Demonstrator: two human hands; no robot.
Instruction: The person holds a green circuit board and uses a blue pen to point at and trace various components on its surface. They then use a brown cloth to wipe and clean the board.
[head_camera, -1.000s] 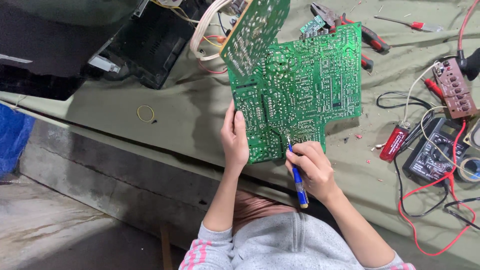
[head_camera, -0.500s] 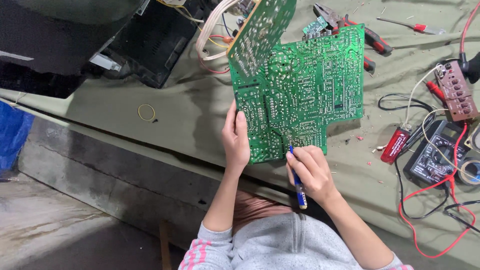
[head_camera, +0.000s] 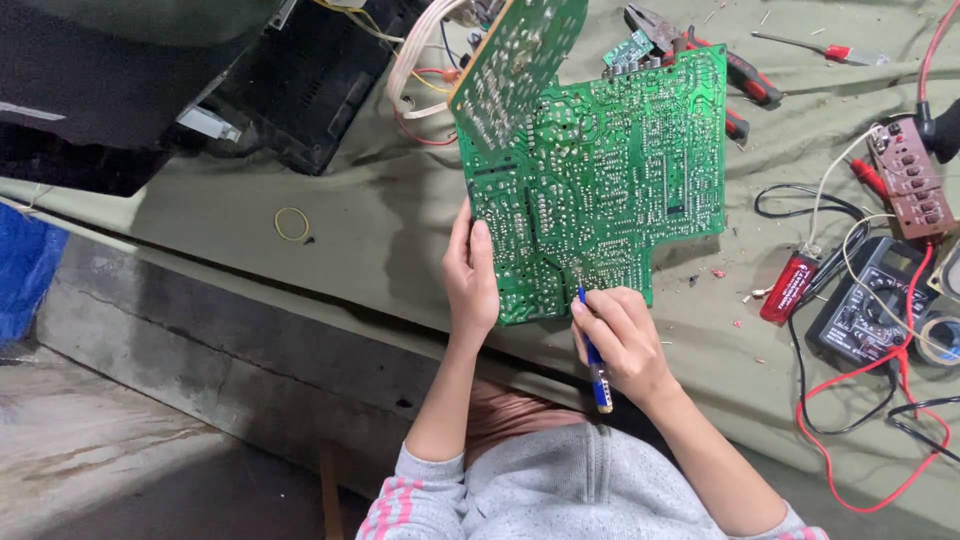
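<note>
The board (head_camera: 600, 180) has shifted slightly; left hand (head_camera: 472, 280) clasps its edge, right hand (head_camera: 622, 345) closed around the screwdriver (head_camera: 595, 355). Best keep the tip steady above that grip.

Cloth-covered bench (head_camera: 360, 230), pliers (head_camera: 720, 65), multimeter (head_camera: 865, 305), rubber band (head_camera: 291, 224)

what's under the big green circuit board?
Olive cloth shows around the large green circuit board, held at its edge by the left hand. Red-handled pliers pass behind its top corner. Anything beneath it is hidden.

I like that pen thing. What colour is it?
Blue, with a clear end, in the right hand: the screwdriver, head view.
</note>
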